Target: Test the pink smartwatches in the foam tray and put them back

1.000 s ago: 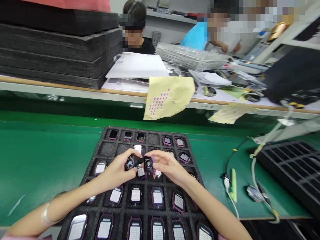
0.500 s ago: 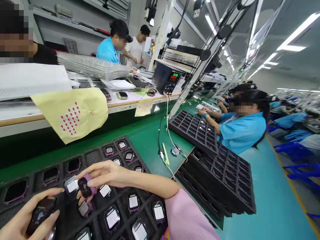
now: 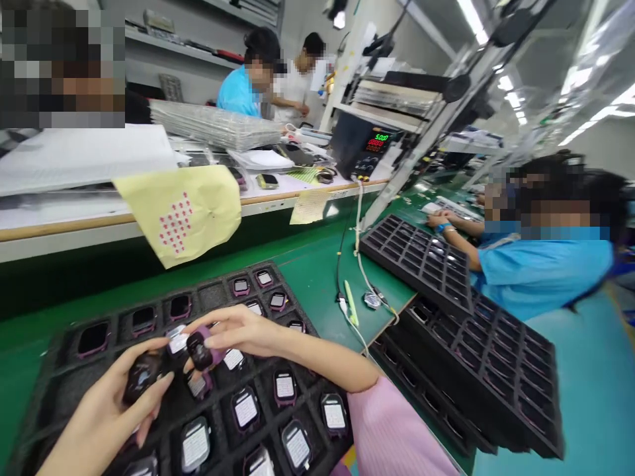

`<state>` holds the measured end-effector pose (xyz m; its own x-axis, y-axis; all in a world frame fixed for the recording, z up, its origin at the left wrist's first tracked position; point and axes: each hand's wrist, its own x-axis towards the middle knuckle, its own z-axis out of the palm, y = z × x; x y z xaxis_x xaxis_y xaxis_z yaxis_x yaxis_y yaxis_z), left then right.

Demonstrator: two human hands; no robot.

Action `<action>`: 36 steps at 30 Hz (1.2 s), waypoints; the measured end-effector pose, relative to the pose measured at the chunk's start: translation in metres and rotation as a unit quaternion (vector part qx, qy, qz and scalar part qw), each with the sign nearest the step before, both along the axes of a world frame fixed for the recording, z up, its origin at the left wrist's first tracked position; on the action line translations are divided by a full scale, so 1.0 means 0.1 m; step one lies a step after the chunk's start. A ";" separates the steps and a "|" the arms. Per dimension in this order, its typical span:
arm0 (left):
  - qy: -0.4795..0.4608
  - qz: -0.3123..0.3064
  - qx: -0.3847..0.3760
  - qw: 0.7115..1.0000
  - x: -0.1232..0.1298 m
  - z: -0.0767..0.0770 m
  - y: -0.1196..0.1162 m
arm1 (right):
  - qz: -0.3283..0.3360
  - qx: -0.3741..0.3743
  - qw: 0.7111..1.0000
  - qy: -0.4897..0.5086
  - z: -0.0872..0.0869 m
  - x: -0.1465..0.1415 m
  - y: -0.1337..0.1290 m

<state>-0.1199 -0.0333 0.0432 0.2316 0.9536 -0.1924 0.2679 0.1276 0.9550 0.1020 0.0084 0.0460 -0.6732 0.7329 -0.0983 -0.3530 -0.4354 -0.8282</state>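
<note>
My left hand [image 3: 106,400] is closed around a dark watch case [image 3: 142,377], its glossy face up between thumb and fingers. Just to its right, my right hand [image 3: 241,330] pinches a purple-rimmed watch case [image 3: 200,352] with a black face. Both hands are above a black foam tray [image 3: 67,390] divided into compartments. Many of its pockets hold more watch cases, such as one with a white printed label [image 3: 245,411] and one with a dark screen [image 3: 93,340]. A labelled case [image 3: 177,339] shows close behind the right fingers; whether they touch it I cannot tell.
Stacked black trays [image 3: 496,370] stand at the right, beside a co-worker in blue [image 3: 546,264]. Cables [image 3: 360,264] and a green pen [image 3: 350,301] lie on the green table. A power supply [image 3: 364,149] and yellow paper [image 3: 208,211] are on the shelf.
The whole scene has shifted to the right in view as my head turned left. Both hands still hold their watch cases, in nearly the same pose over the tray.
</note>
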 end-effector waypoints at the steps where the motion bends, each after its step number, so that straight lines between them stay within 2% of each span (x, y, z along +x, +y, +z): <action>1: -0.003 -0.001 -0.008 1.000 0.02 0.03 0.01 | -0.005 -0.006 1.000 -0.002 0.00 0.00 0.01; 8: -0.016 -0.029 -0.017 0.999 0.02 0.11 0.11 | -0.012 0.022 0.999 -0.026 0.07 -0.04 0.03; 12: -0.034 -0.023 0.004 0.999 0.00 0.16 0.13 | 0.003 0.048 0.998 -0.043 0.11 -0.06 0.04; 16: -0.045 -0.030 0.015 0.998 -0.01 0.17 0.14 | -0.011 0.060 0.997 -0.050 0.16 -0.07 0.05; 24: -0.070 -0.026 0.022 0.997 -0.02 0.27 0.12 | -0.013 0.067 0.997 -0.023 0.21 -0.05 0.05; 28: -0.095 -0.024 0.013 0.995 -0.02 0.24 0.13 | 0.006 0.077 0.997 -0.012 0.20 -0.03 0.05; 33: -0.122 -0.024 -0.038 0.992 -0.02 0.20 0.17 | 0.009 0.038 0.998 -0.041 0.19 -0.06 0.06; 36: -0.196 -0.009 -0.085 0.977 -0.03 0.24 0.20 | 0.012 -0.005 0.999 -0.045 0.17 -0.07 0.07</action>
<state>-0.1225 -0.0137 0.0676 0.3363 0.9108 -0.2396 -0.1113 0.2910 0.9502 0.0948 0.0158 0.0631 -0.6782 0.7155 -0.1674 -0.2665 -0.4517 -0.8514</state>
